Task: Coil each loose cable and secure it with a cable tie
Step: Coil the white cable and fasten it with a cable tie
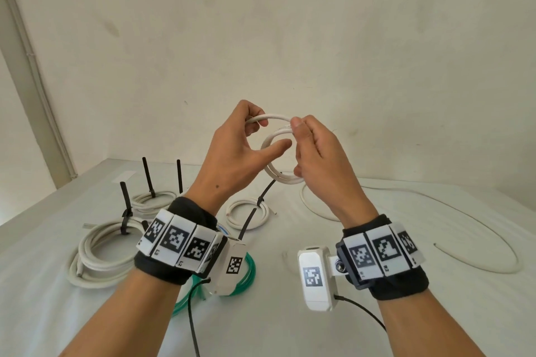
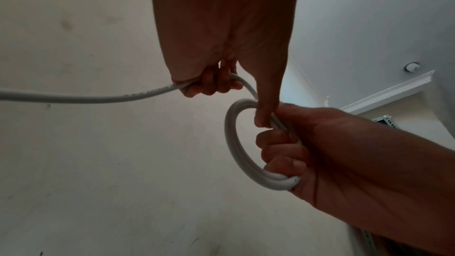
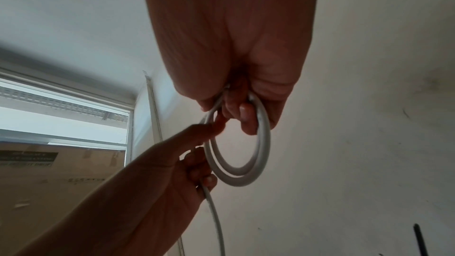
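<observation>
Hands raised together above table [image 1: 377,313], both on same white cable [image 1: 285,180]. Right hand [image 1: 317,153] has fingers curled through the small coil, thumb pinching loops at top; coil hangs from it, two loops visible. Left hand [image 1: 237,151] just beside it, fingers curled round the free run of cable feeding into the coil, thumb stretched toward right hand.

Left wrist view shows what head view hides: cut cable end [image 2: 295,179] tucked under right hand's fingers [image 2: 285,164] at coil bottom, and left thumb tip touching the coil top. Right wrist view shows free cable run [image 3: 216,219] dropping away below left hand, plus a window [image 3: 64,104] and ceiling behind.

Below right hand, loose remainder of the cable [image 1: 478,240] sweeps over table in a wide arc, end lying free. Below left hand: three white coils tied with black cable ties [image 1: 126,211], tie tails sticking up; fourth tied coil [image 1: 246,211] between the wrists; green coil [image 1: 246,269] partly hidden under left wrist camera. Table covered white, plain off-white wall [image 1: 290,38] behind, corner at far left.

Forearms angled up and inward, marker bands on both wrists.
</observation>
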A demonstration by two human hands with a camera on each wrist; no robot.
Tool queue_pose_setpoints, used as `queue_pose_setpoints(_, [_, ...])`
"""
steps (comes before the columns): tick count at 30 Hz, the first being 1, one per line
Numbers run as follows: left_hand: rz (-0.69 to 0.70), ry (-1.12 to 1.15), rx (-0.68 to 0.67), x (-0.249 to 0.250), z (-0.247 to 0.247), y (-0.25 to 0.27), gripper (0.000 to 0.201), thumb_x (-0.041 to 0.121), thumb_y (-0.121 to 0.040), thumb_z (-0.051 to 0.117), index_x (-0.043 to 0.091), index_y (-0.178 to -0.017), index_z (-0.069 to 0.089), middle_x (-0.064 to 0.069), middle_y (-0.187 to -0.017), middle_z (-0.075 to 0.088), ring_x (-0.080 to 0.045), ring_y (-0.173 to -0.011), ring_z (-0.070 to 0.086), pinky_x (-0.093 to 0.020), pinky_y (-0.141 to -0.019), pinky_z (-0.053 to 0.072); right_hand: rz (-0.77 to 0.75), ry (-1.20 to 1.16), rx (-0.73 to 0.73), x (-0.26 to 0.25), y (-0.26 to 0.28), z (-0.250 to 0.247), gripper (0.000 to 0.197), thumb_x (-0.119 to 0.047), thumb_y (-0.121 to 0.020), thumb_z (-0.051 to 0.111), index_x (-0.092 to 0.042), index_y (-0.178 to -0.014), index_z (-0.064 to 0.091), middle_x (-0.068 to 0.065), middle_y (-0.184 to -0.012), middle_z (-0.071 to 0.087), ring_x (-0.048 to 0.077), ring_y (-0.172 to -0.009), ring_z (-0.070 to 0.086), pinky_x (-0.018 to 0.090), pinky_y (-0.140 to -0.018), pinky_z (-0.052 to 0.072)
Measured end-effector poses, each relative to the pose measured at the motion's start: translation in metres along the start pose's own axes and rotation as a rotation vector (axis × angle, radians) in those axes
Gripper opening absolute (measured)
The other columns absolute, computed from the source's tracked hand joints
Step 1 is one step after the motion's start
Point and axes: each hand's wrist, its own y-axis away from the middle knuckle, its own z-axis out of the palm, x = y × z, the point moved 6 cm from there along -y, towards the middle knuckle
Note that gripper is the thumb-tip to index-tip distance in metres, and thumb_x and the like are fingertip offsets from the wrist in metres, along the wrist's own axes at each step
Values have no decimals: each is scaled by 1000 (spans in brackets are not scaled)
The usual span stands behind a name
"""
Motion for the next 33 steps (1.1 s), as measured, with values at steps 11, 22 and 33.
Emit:
queue_pose_setpoints(11, [-86, 215, -67, 4, 7, 5, 39, 39, -107, 50, 3, -100, 62, -5, -82, 44, -12, -74, 39, -26, -67, 35, 114, -540, 183, 2, 2, 10, 39, -38, -113, 35, -17, -80, 42, -8, -63, 27, 12, -50, 26, 26, -51, 36])
queue_pose_setpoints(22, [-169, 605, -52, 10, 6, 3, 7, 13, -102, 55, 9, -102, 60, -3, -74, 51, -16, -75, 48, -40, -93, 50, 369, -601, 90, 17, 6, 37, 46, -49, -110, 35, -13, -89, 54, 1, -74, 51, 16, -69, 57, 46, -82, 58])
queue_pose_setpoints(33, [-182, 454, 50, 11, -6, 6, 13, 6, -94, 71, 10, -92, 59, -15, -70, 51, -14, -58, 43, -27, -56, 37, 600, -736, -169, 17, 18, 54, 44, -55, -109, 32, -13, -107, 45, 11, -71, 73, 46, -88, 75, 62, -92, 58])
